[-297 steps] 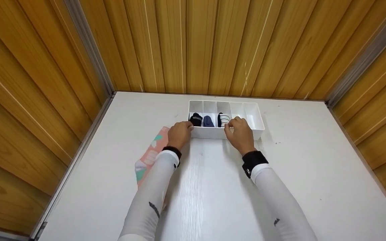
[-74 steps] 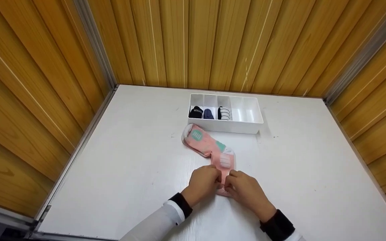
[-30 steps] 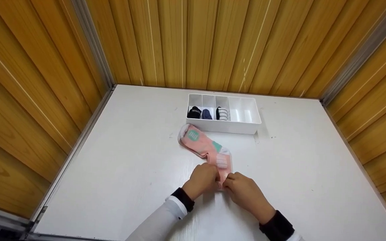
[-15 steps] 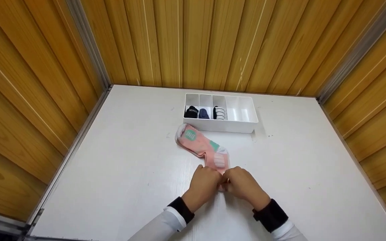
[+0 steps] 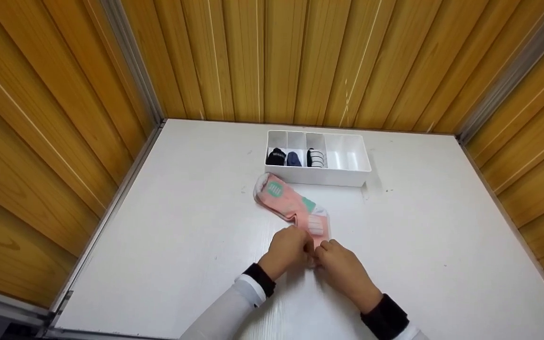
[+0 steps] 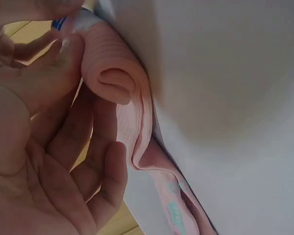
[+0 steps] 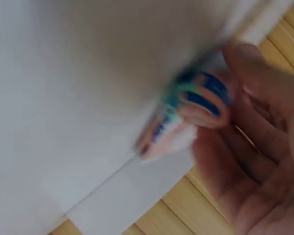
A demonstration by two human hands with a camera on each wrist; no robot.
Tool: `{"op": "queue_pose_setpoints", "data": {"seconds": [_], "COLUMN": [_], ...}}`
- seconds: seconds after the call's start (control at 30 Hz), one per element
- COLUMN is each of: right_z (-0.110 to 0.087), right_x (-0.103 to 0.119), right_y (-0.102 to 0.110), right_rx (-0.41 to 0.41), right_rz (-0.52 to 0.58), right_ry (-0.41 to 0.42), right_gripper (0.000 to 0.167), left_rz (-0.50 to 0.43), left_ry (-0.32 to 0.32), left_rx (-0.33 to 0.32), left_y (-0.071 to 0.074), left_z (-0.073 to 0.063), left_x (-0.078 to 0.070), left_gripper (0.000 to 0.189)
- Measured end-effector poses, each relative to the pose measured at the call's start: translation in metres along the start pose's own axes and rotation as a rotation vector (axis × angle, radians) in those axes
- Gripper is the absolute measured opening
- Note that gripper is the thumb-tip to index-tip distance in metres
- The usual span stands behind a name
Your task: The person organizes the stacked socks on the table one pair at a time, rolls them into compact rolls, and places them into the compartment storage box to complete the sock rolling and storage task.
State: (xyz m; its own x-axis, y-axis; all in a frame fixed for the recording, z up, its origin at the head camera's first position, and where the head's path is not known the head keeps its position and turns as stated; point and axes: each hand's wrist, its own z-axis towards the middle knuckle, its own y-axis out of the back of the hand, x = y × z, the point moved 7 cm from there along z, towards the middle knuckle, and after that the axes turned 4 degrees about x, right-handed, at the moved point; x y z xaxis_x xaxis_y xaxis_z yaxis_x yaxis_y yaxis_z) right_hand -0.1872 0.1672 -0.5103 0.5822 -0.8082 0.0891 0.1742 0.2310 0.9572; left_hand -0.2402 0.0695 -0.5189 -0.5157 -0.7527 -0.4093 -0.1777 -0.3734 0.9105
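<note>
A pair of pink socks point(image 5: 279, 196) with green and white patches lies on the white table, its far end close to the box's front wall. The near end is rolled into a coil, seen from its side in the left wrist view as the sock roll point(image 6: 112, 73). My left hand point(image 5: 287, 250) pinches the left side of that roll between thumb and fingers. On the other side my right hand point(image 5: 345, 271) pinches the roll, whose blue-marked end point(image 7: 203, 100) shows blurred in the right wrist view. From the head, both hands hide most of the coil.
Beyond the socks stands a white divided box point(image 5: 319, 177). Its left compartments hold a black sock roll point(image 5: 276, 157), a navy sock roll point(image 5: 293, 159) and a striped sock roll point(image 5: 317, 158). Wood-patterned walls point(image 5: 281, 61) enclose the table's back and sides.
Since the oldest frame, both hands have left the box, and the pink socks have moved from the left to the middle. Lately the hands make small movements at the rolled end, which is slightly shorter.
</note>
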Motion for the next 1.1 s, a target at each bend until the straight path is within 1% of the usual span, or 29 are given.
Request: {"op": "queue_pose_setpoints", "data": {"seconds": [0.03, 0.1, 0.13, 0.17, 0.23, 0.33, 0.37, 0.43, 0.5, 0.53, 0.6, 0.7, 0.77, 0.83, 0.9, 0.93, 1.0, 1.1], "right_z": [0.000, 0.000, 0.001, 0.003, 0.006, 0.012, 0.014, 0.016, 0.017, 0.016, 0.013, 0.005, 0.002, 0.003, 0.006, 0.008, 0.013, 0.020], "right_x": [0.000, -0.003, -0.006, -0.009, -0.017, -0.030, -0.034, -0.036, -0.035, -0.032, -0.025, -0.013, -0.006, -0.005, -0.009, -0.012, -0.021, -0.034], "right_y": [0.000, -0.001, -0.002, -0.003, -0.007, -0.012, -0.013, -0.014, -0.012, -0.011, -0.007, -0.005, -0.006, -0.008, -0.010, -0.010, -0.010, -0.010], "right_rx": [-0.016, -0.030, -0.028, -0.016, 0.033, 0.130, 0.162, 0.205, 0.212, 0.199, 0.155, 0.064, 0.025, 0.016, 0.045, 0.065, 0.111, 0.189], "right_rz": [-0.010, 0.010, 0.034, 0.068, 0.147, 0.282, 0.321, 0.362, 0.360, 0.338, 0.242, 0.060, -0.032, -0.038, 0.025, 0.077, 0.186, 0.332], "right_ry": [0.008, 0.018, 0.016, 0.011, -0.020, -0.101, -0.126, -0.155, -0.160, -0.148, -0.114, -0.050, -0.021, -0.005, -0.008, -0.014, -0.030, -0.062], "right_gripper": [0.028, 0.026, 0.025, 0.023, 0.020, 0.016, 0.015, 0.013, 0.012, 0.011, 0.015, 0.022, 0.024, 0.021, 0.018, 0.017, 0.017, 0.018], "left_rz": [-0.015, -0.025, 0.004, 0.046, 0.165, 0.334, 0.356, 0.335, 0.285, 0.239, 0.142, 0.045, -0.003, -0.015, -0.004, 0.040, 0.180, 0.446], "left_ry": [0.005, 0.007, 0.004, -0.005, -0.025, -0.056, -0.057, -0.048, -0.035, -0.028, -0.027, -0.030, -0.019, 0.006, 0.022, 0.020, 0.002, -0.027], "left_rx": [0.010, 0.009, -0.008, -0.035, -0.099, -0.187, -0.203, -0.217, -0.219, -0.208, -0.172, -0.095, -0.055, -0.042, -0.057, -0.083, -0.134, -0.210], "left_y": [0.001, 0.001, 0.002, 0.003, 0.003, 0.001, -0.001, -0.002, -0.002, -0.001, 0.000, -0.002, -0.002, -0.002, -0.001, 0.000, 0.000, -0.004], "left_z": [0.001, 0.002, 0.001, -0.001, -0.006, -0.014, -0.015, -0.016, -0.014, -0.012, -0.009, -0.004, -0.001, -0.001, -0.002, -0.004, -0.008, -0.014], "left_x": [0.001, 0.000, -0.001, -0.004, -0.011, -0.022, -0.024, -0.024, -0.020, -0.017, -0.012, -0.005, 0.000, 0.004, 0.004, 0.001, -0.010, -0.030], "left_gripper": [0.013, 0.016, 0.015, 0.015, 0.016, 0.018, 0.019, 0.019, 0.016, 0.015, 0.013, 0.009, 0.009, 0.010, 0.011, 0.012, 0.010, 0.006]}}
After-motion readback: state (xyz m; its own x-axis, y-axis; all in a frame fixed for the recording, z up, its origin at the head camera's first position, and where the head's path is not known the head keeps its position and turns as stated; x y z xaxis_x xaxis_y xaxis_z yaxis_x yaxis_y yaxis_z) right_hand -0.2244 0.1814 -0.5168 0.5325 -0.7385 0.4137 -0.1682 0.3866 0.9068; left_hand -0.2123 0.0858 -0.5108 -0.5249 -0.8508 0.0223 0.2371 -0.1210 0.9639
